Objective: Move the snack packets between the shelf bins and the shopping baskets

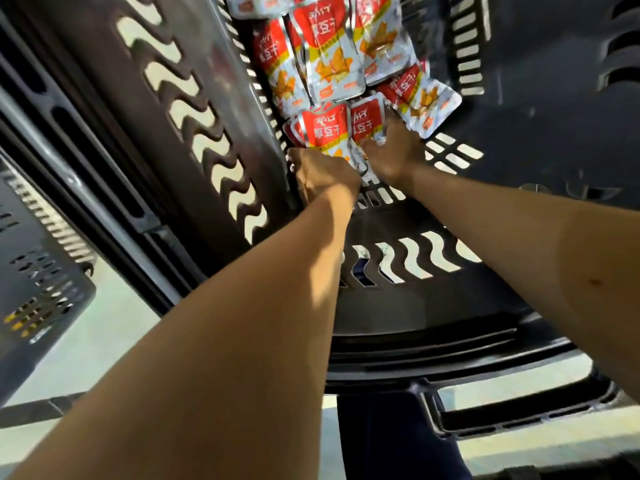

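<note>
Several red, white and silver snack packets (332,60) lie in a heap on the floor of a deep black shopping basket (207,140) with wavy slots in its walls. Both my arms reach down into it. My left hand (322,173) sits at the near end of the heap, its fingers curled round the lower edge of a packet (323,131). My right hand (393,152) is just beside it, with fingers curled into the neighbouring packet (367,117). Another packet (424,98) lies loose to the right.
A second dark slotted basket (38,282) stands at the left edge on a pale floor. The basket's near rim and handle (450,344) cross below my arms. Dark trousers (391,438) show under the rim.
</note>
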Motion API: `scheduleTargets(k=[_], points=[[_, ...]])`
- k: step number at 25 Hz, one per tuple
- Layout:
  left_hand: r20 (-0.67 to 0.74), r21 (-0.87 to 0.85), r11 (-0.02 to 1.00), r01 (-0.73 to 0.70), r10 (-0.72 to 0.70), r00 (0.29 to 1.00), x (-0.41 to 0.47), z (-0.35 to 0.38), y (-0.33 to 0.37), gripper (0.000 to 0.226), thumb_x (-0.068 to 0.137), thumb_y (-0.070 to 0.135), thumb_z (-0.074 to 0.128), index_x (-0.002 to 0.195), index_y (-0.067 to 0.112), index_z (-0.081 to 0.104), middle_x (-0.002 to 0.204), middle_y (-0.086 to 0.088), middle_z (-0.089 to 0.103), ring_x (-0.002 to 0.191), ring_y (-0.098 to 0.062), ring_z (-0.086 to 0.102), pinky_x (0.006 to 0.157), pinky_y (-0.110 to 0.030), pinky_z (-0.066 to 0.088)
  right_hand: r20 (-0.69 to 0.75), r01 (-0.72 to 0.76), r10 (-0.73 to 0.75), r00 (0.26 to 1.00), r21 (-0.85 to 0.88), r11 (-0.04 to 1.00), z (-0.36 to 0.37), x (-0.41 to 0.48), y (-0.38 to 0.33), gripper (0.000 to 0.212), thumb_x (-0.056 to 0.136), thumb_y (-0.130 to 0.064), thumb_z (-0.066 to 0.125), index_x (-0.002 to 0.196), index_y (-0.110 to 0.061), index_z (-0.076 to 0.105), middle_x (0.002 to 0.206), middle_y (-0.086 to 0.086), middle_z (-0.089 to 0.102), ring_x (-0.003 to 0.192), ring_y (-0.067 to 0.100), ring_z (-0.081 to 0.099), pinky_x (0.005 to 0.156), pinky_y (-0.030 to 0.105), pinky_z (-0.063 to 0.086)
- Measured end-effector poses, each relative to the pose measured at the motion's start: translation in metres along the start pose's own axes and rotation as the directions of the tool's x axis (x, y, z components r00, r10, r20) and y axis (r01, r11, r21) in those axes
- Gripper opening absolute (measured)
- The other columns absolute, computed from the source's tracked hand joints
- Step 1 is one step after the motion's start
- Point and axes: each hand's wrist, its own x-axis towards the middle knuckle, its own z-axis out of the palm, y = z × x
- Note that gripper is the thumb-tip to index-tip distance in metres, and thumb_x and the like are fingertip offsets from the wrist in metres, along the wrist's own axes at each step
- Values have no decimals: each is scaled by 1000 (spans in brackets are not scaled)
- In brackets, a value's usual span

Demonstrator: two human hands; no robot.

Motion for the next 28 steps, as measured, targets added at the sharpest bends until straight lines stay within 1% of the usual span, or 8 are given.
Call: scheduleTargets(k=[1, 2, 4, 6, 11, 15, 19, 28], points=[[-13, -161, 985, 69, -72, 997, -1, -2, 2, 26, 100, 10, 33, 118, 3, 51, 73, -6, 40, 90, -23, 50, 97, -29, 35, 3, -10, 10, 1000, 5, 1000, 0, 0, -1, 50, 94, -30, 50, 140, -15, 38, 134, 7, 54, 123, 29, 50, 101, 34, 39], [-18, -230, 971, 65, -71, 997, -3, -5, 1, 34, 100, 10, 34, 132, 3, 42, 85, -8, 48, 107, -24, 50, 100, -31, 34, 11, -28, 28, 1000, 26, 999, 0, 0, -2, 52, 95, -30, 49, 142, -14, 35, 136, 7, 53, 123, 29, 50, 102, 34, 39], [-42, -13, 1000, 11, -11, 999, 0, -8, 1, 43, 101, 10, 34, 143, 6, 31, 128, -14, 52, 129, -24, 42, 99, -30, 32, 24, -60, 58, 998, 66, 996, 2, -1, -4, 56, 95, -31, 48, 145, -12, 30, 138, 8, 51, 125, 28, 48, 104, 34, 38], [-3, 24, 999, -34, 35, 999, 1, -10, 0, 44, 101, 14, 36, 144, 7, 30, 140, -12, 47, 131, -26, 40, 98, -29, 31, 20, -69, 67, 998, 93, 993, 4, -2, -5, 56, 95, -31, 49, 144, -11, 30, 139, 8, 50, 127, 27, 48, 104, 33, 37], [26, -54, 997, -62, 63, 998, 1, -3, -3, 67, 97, 27, 50, 150, 7, 14, 146, -13, 38, 137, -31, 31, 106, -35, 27, 24, -54, 51, 998, 135, 989, 7, 0, -5, 67, 91, -40, 56, 146, -15, 28, 141, 6, 49, 127, 25, 48, 107, 37, 38], [27, -70, 998, -6, 8, 1000, -1, 0, -1, 56, 100, 26, 43, 148, 7, 20, 145, -18, 35, 131, -33, 40, 102, -33, 33, 0, -112, 113, 994, 83, 990, 16, 0, -9, 80, 90, -44, 54, 151, -18, 10, 149, 7, 38, 133, 29, 40, 109, 41, 34], [50, -56, 998, 17, -14, 999, 5, 1, 0, 52, 101, 25, 40, 146, 3, 26, 143, -18, 37, 127, -30, 45, 97, -31, 37, -7, -190, 192, 981, 117, 975, 18, -1, -12, 60, 101, -34, 35, 152, -23, 5, 146, 6, 42, 129, 28, 44, 106, 37, 34], [4, 52, 999, -4, 4, 1000, 7, 0, 2, 41, 102, 18, 35, 140, 0, 32, 141, -16, 42, 131, -28, 42, 101, -32, 34, 40, -131, 128, 991, 80, 988, 13, -5, -8, 79, 94, -36, 53, 152, -20, 1, 149, 7, 37, 134, 28, 39, 110, 38, 32]])
